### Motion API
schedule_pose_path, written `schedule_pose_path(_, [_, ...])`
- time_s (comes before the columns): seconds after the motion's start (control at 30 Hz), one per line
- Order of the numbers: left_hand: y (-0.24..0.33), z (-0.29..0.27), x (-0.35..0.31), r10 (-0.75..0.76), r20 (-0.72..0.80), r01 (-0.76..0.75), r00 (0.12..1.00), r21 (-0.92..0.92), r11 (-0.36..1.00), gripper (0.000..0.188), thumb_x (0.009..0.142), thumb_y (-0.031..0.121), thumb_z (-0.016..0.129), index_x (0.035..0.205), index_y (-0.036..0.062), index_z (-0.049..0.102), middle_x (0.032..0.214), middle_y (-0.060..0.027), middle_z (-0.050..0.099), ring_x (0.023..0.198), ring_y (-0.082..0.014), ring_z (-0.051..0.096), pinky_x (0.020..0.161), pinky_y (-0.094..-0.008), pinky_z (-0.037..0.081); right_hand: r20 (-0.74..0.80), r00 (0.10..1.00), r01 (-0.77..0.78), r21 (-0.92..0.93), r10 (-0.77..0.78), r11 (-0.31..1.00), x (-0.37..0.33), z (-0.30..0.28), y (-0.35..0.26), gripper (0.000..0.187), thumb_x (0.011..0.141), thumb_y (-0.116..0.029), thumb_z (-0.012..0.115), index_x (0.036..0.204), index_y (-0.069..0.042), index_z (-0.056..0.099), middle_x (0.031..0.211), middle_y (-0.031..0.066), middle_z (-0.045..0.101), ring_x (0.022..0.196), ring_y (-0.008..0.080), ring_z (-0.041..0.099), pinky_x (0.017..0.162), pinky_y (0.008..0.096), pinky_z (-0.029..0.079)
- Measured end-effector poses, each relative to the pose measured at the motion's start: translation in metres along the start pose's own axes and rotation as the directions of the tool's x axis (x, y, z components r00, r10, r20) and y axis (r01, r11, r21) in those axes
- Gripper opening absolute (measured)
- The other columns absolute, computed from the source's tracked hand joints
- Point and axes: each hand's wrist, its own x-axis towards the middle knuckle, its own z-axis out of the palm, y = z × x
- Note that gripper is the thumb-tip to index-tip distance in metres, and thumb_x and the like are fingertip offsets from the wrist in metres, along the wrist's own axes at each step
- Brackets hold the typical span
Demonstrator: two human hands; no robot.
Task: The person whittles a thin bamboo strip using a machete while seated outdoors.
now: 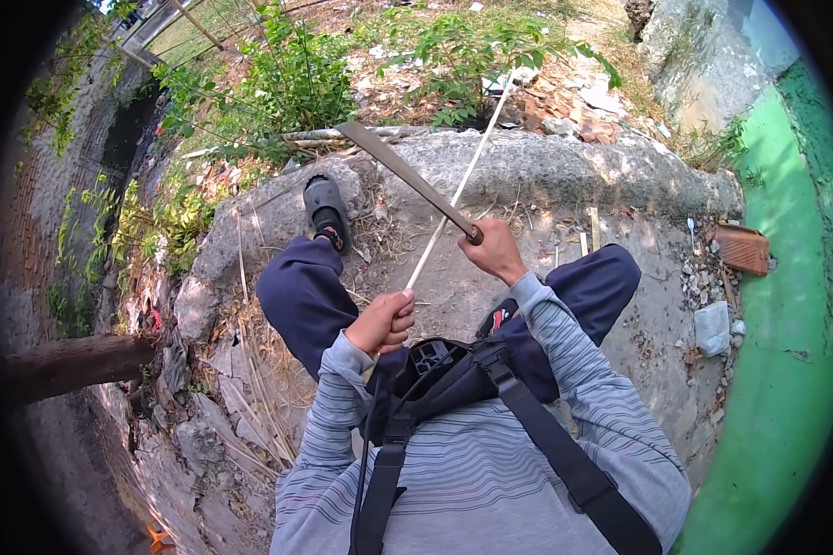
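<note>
Rightward of hands (498,252) gripping blade (400,167) and strip (476,153) lies a brown container (742,250).

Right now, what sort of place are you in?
Outdoors, seemingly an untidy yard or lane edge: rough grey concrete-like ground, leafy green shrubs, and a long green-painted surface, perhaps a wall, along the right.

grey striped shirt (500,481), navy trousers (304,289), creamy-white stick (472,162), brownish-grey blade (400,169), green wall (776,277)
</note>
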Motion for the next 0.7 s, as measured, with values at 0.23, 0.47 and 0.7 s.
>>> schedule_pose_path(0.23, [-0.002,-0.001,0.002,-0.024,-0.008,0.024,1.000,0.001,1.000,0.042,0.111,0.041,0.041,0.077,0.0176,0.036,0.057,0.0078,0.023,0.040,-0.0038,0.017,0.033,-0.0240,0.017,0.020,0.999,0.048,-0.009,-0.048,0.999,-0.016,0.010,-0.003,0.023,0.077,-0.024,0.071,0.078,-0.001,0.069,0.066,0.0199,0.064,0.065,0.0395,0.067,0.061,0.0471,0.051])
schedule_pose_path(0.47, [-0.013,-0.006,-0.018,-0.085,-0.032,0.087,0.996,0.054,0.995,0.039,0.112,0.039,0.041,0.079,0.0180,0.036,0.058,0.0081,0.024,0.041,-0.0038,0.017,0.035,-0.0241,0.016,-0.070,0.994,-0.094,-0.063,0.090,0.994,0.027,-0.002,0.055,0.027,0.079,-0.029,0.068,0.076,-0.002,0.070,0.070,0.0194,0.067,0.066,0.0398,0.067,0.062,0.0471,0.052])
schedule_pose_path(0.7, [-0.018,-0.009,-0.006,-0.012,-0.066,0.019,0.998,0.100,0.995,0.037,0.112,0.035,0.041,0.080,0.0170,0.036,0.057,0.0081,0.026,0.041,-0.0043,0.018,0.036,-0.0248,0.016,0.049,0.998,-0.044,-0.084,0.048,0.995,-0.007,0.017,0.021,0.023,0.079,-0.030,0.069,0.081,-0.007,0.072,0.071,0.0191,0.068,0.069,0.0407,0.067,0.063,0.0499,0.051])
